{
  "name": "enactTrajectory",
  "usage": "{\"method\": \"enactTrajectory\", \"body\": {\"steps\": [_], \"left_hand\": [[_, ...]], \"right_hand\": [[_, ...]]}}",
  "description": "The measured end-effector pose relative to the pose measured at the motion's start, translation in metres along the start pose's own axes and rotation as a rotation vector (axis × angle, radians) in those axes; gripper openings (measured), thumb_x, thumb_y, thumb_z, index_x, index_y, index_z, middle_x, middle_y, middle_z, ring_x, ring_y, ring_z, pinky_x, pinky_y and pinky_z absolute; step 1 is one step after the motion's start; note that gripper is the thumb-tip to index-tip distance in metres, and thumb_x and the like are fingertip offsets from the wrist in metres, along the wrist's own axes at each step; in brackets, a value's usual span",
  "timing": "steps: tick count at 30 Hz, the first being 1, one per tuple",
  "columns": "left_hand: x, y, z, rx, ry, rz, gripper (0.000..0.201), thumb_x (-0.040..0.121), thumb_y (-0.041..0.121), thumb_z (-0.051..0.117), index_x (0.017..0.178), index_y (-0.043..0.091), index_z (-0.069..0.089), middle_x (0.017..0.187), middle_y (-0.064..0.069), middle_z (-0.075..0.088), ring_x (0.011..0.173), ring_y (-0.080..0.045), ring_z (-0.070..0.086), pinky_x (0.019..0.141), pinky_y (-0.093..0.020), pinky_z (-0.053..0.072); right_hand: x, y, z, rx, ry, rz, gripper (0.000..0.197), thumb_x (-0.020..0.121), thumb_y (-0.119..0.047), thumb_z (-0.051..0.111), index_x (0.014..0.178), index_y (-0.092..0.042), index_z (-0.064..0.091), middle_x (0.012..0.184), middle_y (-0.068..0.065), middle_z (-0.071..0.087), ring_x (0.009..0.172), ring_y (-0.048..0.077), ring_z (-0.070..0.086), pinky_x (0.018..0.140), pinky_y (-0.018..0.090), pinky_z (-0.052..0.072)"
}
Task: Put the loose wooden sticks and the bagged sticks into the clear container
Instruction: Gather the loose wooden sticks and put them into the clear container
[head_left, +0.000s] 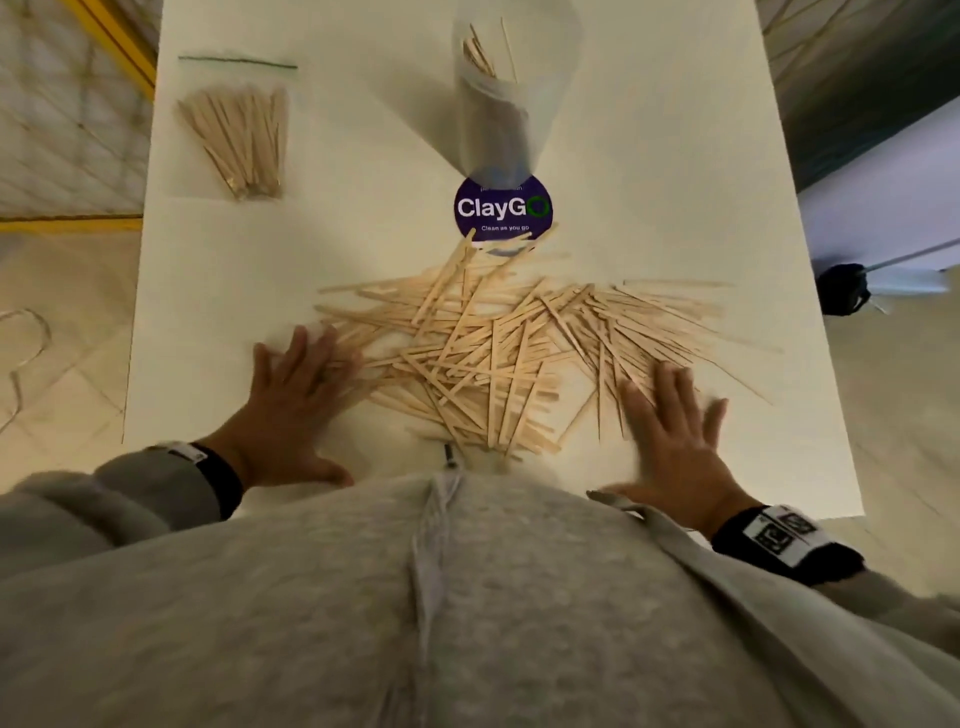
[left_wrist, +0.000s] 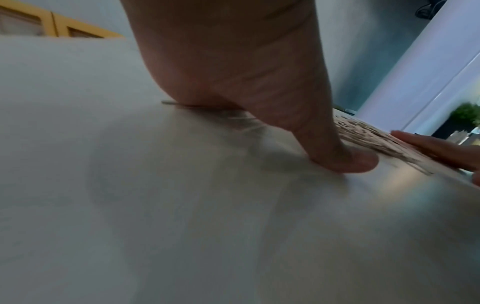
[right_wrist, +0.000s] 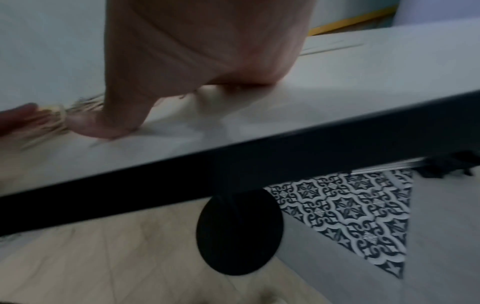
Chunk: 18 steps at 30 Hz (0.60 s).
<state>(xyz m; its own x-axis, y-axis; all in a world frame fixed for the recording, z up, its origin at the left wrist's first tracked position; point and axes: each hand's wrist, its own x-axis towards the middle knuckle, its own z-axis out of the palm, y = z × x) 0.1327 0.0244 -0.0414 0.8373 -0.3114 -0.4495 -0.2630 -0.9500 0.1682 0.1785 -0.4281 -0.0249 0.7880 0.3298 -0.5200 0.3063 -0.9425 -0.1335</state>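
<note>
A wide heap of loose wooden sticks lies across the middle of the white table. My left hand lies flat with spread fingers on the heap's left edge. My right hand lies flat on its right edge, also with straight fingers. The clear container stands upright at the far middle with a few sticks inside. The bag of sticks lies at the far left. In the left wrist view my thumb presses the table beside sticks. The right wrist view shows sticks by my thumb.
A round purple ClayGo sticker sits between the container and the heap. The table's near edge is dark, with patterned floor tiles and a round black base below. A black object stands off the right side.
</note>
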Motion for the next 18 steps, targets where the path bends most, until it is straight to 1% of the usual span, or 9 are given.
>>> {"method": "enactTrajectory", "body": {"steps": [2,4,6,8,10,11,13,15,18], "left_hand": [[0.014,0.020,-0.002,-0.069,0.063,-0.013,0.128,0.048,0.097,0.035,0.151,0.030,-0.002,0.159,-0.011,-0.012,0.144,-0.038,-0.014,0.106,-0.071,-0.004],[0.030,0.039,-0.008,-0.121,0.105,-0.054,0.132,0.043,0.099,0.038,0.147,0.036,-0.015,0.156,-0.007,-0.024,0.142,-0.033,-0.025,0.108,-0.065,-0.014],[0.047,0.056,-0.014,-0.146,0.119,-0.098,0.134,0.044,0.097,0.039,0.146,0.035,-0.021,0.155,-0.006,-0.030,0.141,-0.032,-0.029,0.108,-0.062,-0.018],[0.065,0.070,-0.020,-0.166,0.147,-0.132,0.132,0.047,0.096,0.039,0.147,0.030,-0.018,0.156,-0.010,-0.026,0.141,-0.034,-0.026,0.109,-0.065,-0.013],[0.079,0.080,-0.025,-0.184,0.170,-0.181,0.131,0.051,0.095,0.040,0.147,0.028,-0.019,0.156,-0.012,-0.025,0.142,-0.037,-0.023,0.109,-0.067,-0.010],[0.084,0.084,-0.027,-0.198,0.176,-0.203,0.130,0.052,0.094,0.042,0.146,0.028,-0.021,0.156,-0.013,-0.025,0.141,-0.038,-0.023,0.109,-0.067,-0.010],[0.093,0.094,-0.031,-0.206,0.188,-0.229,0.130,0.055,0.091,0.046,0.146,0.027,-0.022,0.155,-0.015,-0.024,0.141,-0.041,-0.021,0.108,-0.068,-0.010],[0.099,0.101,-0.037,-0.188,0.187,-0.226,0.131,0.054,0.089,0.049,0.147,0.027,-0.019,0.156,-0.016,-0.023,0.141,-0.042,-0.020,0.108,-0.068,-0.009],[0.110,0.092,-0.053,-0.173,0.191,-0.168,0.134,0.048,0.093,0.044,0.149,0.025,-0.014,0.157,-0.016,-0.020,0.142,-0.043,-0.019,0.108,-0.066,-0.009]], "right_hand": [[0.011,-0.017,0.001,0.008,0.021,0.031,0.136,0.047,-0.101,0.035,0.149,-0.029,-0.021,0.153,0.015,-0.035,0.140,0.034,-0.034,0.106,0.073,-0.011],[0.028,-0.032,-0.007,0.046,0.052,0.057,0.134,0.051,-0.099,0.040,0.148,-0.030,-0.023,0.153,0.015,-0.035,0.140,0.035,-0.034,0.106,0.072,-0.012],[0.043,-0.044,-0.017,0.103,0.072,0.046,0.129,0.055,-0.097,0.039,0.148,-0.030,-0.020,0.154,0.014,-0.032,0.140,0.034,-0.033,0.107,0.072,-0.011],[0.047,-0.056,-0.026,0.181,0.106,0.013,0.124,0.059,-0.094,0.039,0.149,-0.031,-0.016,0.156,0.013,-0.030,0.140,0.034,-0.033,0.108,0.071,-0.012],[0.042,-0.073,-0.029,0.200,0.128,-0.061,0.123,0.058,-0.093,0.040,0.147,-0.034,-0.022,0.156,0.012,-0.030,0.140,0.034,-0.033,0.106,0.070,-0.016],[0.039,-0.082,-0.027,0.187,0.110,-0.106,0.125,0.057,-0.094,0.041,0.144,-0.036,-0.027,0.155,0.012,-0.031,0.140,0.034,-0.034,0.106,0.070,-0.017],[0.035,-0.099,-0.020,0.122,0.048,-0.167,0.132,0.054,-0.092,0.048,0.142,-0.034,-0.031,0.154,0.011,-0.035,0.139,0.034,-0.036,0.106,0.071,-0.014],[0.038,-0.105,-0.014,0.062,0.045,-0.174,0.131,0.058,-0.088,0.052,0.144,-0.032,-0.029,0.153,0.012,-0.035,0.139,0.035,-0.035,0.106,0.073,-0.009],[0.055,-0.086,-0.031,0.098,0.135,-0.097,0.122,0.067,-0.082,0.052,0.146,-0.031,-0.026,0.154,0.014,-0.033,0.140,0.036,-0.032,0.108,0.070,-0.012]]}}
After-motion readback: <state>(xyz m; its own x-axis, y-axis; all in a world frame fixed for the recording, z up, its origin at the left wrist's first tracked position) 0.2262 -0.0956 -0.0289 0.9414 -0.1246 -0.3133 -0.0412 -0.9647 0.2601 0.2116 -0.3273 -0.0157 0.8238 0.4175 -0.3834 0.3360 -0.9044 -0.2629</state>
